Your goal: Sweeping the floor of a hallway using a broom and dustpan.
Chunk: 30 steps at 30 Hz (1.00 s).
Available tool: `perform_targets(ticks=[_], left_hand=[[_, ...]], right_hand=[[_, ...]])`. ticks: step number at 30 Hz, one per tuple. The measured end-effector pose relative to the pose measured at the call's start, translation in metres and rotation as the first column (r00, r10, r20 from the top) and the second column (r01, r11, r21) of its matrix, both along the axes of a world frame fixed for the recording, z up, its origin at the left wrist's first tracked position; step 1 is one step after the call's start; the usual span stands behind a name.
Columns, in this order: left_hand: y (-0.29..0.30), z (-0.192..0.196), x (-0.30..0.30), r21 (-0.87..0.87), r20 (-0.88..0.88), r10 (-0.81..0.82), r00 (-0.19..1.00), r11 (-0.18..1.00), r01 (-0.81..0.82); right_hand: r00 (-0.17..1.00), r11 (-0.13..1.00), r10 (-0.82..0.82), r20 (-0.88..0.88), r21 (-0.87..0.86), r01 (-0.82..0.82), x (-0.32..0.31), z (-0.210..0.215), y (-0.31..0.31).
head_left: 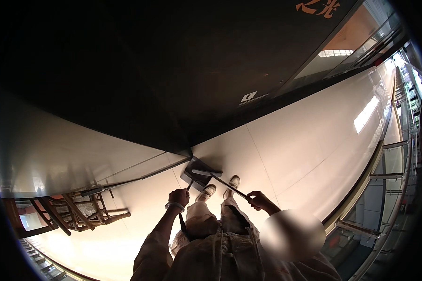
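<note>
My left hand (178,197), with a pale bangle at the wrist, is closed round the handle of a dark long-handled dustpan (188,176). The pan stands on the floor in front of my shoes, close to the corner where the dark wall and the shiny panel meet. In my right hand (259,201) is the long thin stick of a broom (234,187), slanting down and leftward. Its narrow head lies over the pan; whether it touches the pan, I cannot tell. Any dirt in the pan is too small to make out.
A tall dark wall (173,70) rises ahead, with a glossy panel (80,145) on the left. Wooden chairs (82,213) stand at the left. A glass railing (375,206) curves along the right side of the pale tiled floor (295,154).
</note>
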<state>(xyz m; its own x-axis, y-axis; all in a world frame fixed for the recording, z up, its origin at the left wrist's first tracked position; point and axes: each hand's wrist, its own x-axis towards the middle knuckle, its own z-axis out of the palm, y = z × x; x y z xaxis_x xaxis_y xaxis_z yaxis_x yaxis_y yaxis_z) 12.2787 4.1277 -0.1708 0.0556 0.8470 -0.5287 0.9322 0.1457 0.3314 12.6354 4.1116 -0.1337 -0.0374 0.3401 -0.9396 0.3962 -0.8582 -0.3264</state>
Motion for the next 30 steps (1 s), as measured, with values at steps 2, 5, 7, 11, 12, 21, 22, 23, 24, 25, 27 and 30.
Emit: perform_targets(ticks=[2,5,7,11,12,21,22,23,24,25,27,30], left_hand=[[-0.002,0.001,-0.003,-0.008,0.002,0.003,1.0,1.0,-0.003],[-0.008,0.004,-0.002,-0.001,0.037,0.007,0.999,1.0,-0.007],[-0.006,0.001,0.004,0.001,0.024,-0.021,0.999,1.0,0.021],[0.0,-0.003,0.01,0.006,0.027,-0.055,0.998,0.998,0.055],[-0.001,0.0,0.005,-0.01,0.034,-0.043,0.999,0.999,0.043],[-0.005,0.006,-0.004,-0.013,0.076,-0.037,0.996,0.999,0.038],[-0.007,0.0,-0.007,0.022,0.078,-0.06,0.995,0.998,0.058],[-0.008,-0.002,-0.01,0.026,0.08,-0.071,0.994,0.997,0.069],[-0.008,-0.005,-0.01,0.035,0.113,-0.097,0.989,0.995,0.094],[-0.007,-0.004,-0.009,0.043,0.144,-0.123,0.982,0.992,0.118],[-0.001,-0.001,-0.002,0.042,0.141,-0.178,0.974,0.984,0.174],[0.013,0.001,0.012,0.018,0.125,-0.277,0.953,0.961,0.277]], right_hand=[[0.997,0.996,-0.077,-0.027,-0.036,0.076,0.013,0.006,0.002],[0.994,0.992,-0.077,0.072,0.108,0.069,0.001,0.002,0.003],[0.994,0.972,-0.068,0.083,0.23,0.047,-0.008,-0.029,0.004],[0.976,0.921,-0.043,0.212,0.388,-0.043,-0.043,-0.086,-0.015],[0.986,0.939,-0.03,0.165,0.342,-0.029,-0.057,-0.082,-0.019],[0.956,0.957,-0.29,-0.05,0.02,0.291,-0.018,0.01,-0.05],[0.943,0.943,-0.33,-0.046,0.029,0.332,-0.013,0.011,-0.052],[0.941,0.939,-0.339,-0.021,0.05,0.339,-0.01,0.011,-0.049],[0.927,0.924,-0.375,-0.001,0.08,0.373,-0.008,0.007,-0.046],[0.912,0.908,-0.41,0.018,0.107,0.406,-0.005,0.003,-0.043],[0.865,0.858,-0.499,0.046,0.167,0.486,-0.006,-0.015,-0.035],[0.842,0.837,-0.527,0.116,0.245,0.49,-0.021,-0.05,-0.03]])
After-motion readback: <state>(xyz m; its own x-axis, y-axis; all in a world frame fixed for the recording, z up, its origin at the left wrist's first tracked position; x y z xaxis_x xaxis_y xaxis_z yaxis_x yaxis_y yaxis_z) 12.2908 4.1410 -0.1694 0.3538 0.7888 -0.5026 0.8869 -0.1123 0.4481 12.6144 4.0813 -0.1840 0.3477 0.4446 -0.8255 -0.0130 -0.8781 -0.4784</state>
